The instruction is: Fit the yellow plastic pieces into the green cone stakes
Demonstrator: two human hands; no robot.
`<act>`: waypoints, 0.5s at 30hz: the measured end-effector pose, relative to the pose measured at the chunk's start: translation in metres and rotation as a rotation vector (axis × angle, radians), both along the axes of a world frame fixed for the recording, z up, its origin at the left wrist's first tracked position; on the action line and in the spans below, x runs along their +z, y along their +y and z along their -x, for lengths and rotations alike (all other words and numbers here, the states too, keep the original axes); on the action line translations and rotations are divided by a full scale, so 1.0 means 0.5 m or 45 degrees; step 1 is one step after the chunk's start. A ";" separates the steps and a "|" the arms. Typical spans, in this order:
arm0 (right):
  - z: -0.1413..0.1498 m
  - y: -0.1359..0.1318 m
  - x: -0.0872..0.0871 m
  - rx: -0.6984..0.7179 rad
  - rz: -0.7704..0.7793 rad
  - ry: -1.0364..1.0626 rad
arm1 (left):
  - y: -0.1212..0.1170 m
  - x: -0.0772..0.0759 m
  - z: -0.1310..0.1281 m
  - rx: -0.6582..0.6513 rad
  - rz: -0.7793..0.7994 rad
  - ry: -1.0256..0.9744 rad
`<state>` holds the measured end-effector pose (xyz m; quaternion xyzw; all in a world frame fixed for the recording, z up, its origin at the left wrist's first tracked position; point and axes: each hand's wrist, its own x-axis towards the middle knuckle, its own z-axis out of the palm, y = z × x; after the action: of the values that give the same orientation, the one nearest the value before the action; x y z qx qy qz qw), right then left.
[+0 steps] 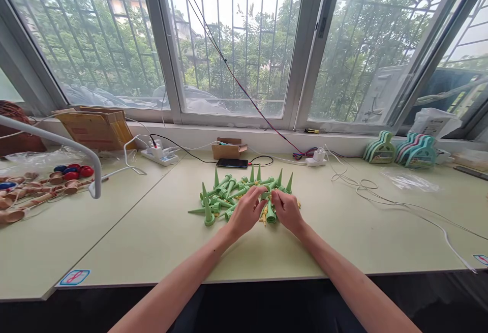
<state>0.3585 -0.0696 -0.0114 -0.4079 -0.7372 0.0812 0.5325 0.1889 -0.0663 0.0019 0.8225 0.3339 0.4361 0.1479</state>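
My left hand [247, 210] is closed with thumb and fingers around a green plastic spike piece [266, 192], part of which the fingers hide. Close beside it, my right hand [286, 211] is pinched shut at that same piece; what lies between its fingertips is too small to make out. A pile of green plastic cone spikes [224, 194] spreads around both hands, some standing point up, others lying with open round ends. Just below the fingers lies another green spike [271, 216] with its open end toward me. Small yellow plastic parts [263, 216] lie beside it.
A black phone [232, 163] lies behind the pile, before a small cardboard box [229, 148]. Power strips [162, 156] and loose cables [366, 185] run along the back and right. Wooden toys [36, 198] are at left, under a white lamp arm [95, 170]. Pastel plastic boards [381, 148] stand back right.
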 end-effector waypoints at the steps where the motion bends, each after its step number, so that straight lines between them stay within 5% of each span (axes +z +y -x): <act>1: 0.000 0.000 0.001 0.004 0.002 0.003 | -0.001 0.002 -0.001 -0.009 0.001 -0.009; 11: -0.003 -0.011 0.013 0.000 0.015 0.062 | -0.003 0.004 -0.011 -0.064 0.089 -0.332; 15: -0.003 -0.013 0.015 -0.034 0.000 0.084 | -0.004 0.019 -0.015 -0.036 0.321 -0.540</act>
<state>0.3601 -0.0759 -0.0040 -0.4149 -0.7137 0.0875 0.5575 0.1961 -0.0681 0.0113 0.6921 0.3355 0.5518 0.3224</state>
